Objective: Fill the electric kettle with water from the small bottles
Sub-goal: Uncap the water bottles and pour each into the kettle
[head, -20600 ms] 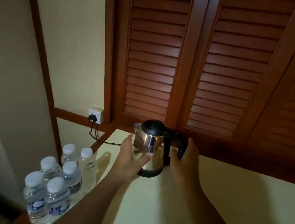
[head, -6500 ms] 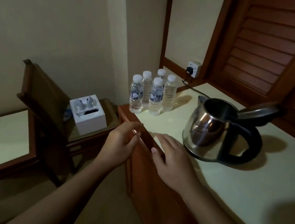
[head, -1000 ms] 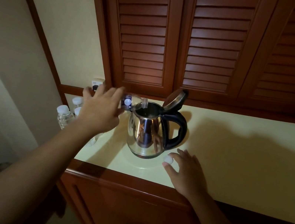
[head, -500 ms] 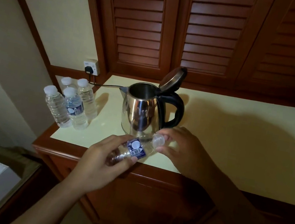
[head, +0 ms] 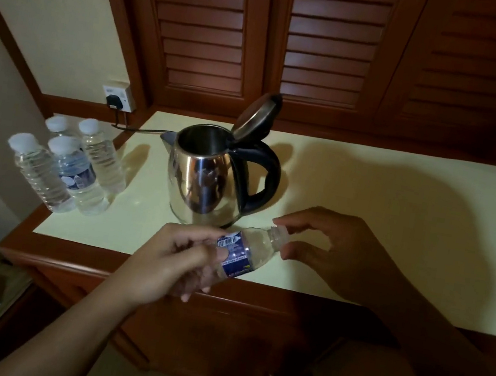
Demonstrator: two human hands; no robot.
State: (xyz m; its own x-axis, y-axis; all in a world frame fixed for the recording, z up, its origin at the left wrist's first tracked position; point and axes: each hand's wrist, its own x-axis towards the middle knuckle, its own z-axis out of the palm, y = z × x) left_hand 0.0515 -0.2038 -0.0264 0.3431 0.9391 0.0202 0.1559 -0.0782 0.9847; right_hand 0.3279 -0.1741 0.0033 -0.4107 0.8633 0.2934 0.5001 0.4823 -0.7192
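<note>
Lowered from the electric kettle (head: 205, 180), the small bottle (head: 249, 250) was held sideways at its 6 o'clock by the left grip (head: 169, 260), neck pinched by the right grip (head: 337, 252).

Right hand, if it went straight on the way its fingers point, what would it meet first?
The neck of the small bottle, which the left hand grips. The right hand has fingers either side of it; whether they touch is unclear.
</note>
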